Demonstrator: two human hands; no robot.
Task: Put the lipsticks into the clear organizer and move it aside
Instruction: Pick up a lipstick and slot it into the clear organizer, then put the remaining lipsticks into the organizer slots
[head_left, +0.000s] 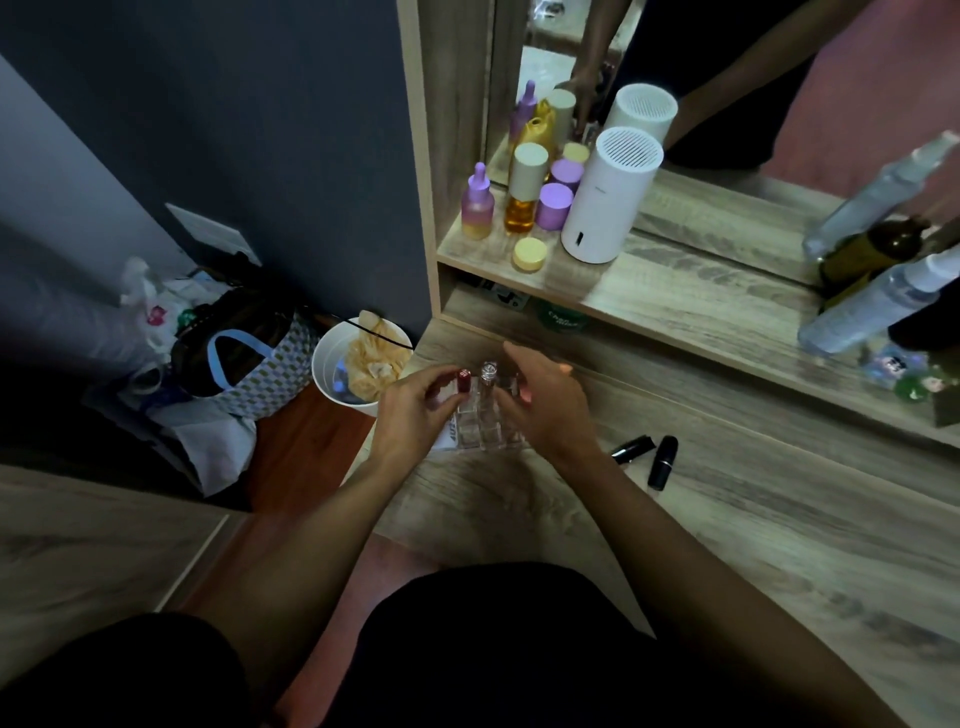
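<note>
- The clear organizer (485, 423) stands on the wooden tabletop (727, 509) near its left edge, a gridded block with a white label showing at its lower left.
- The left hand (415, 410) pinches a red lipstick (463, 383) between thumb and fingertips, the tube upright in a compartment at the organizer's far left corner (how deep it sits cannot be told).
- Just beside it, a clear-capped lipstick (488, 378) stands upright in the next compartment of the back row.
- The right hand (540, 405) hovers over the organizer's right side, fingers spread and loose, holding nothing.
- Two black lipsticks lie flat on the tabletop to the right of the organizer, well clear of it: one slanted (631, 448), one (663, 462) nearly on end toward the viewer, their upper ends close together.
- On the shelf (675, 306) behind stand a white cylinder (608, 200) and several purple and amber bottles.
</note>
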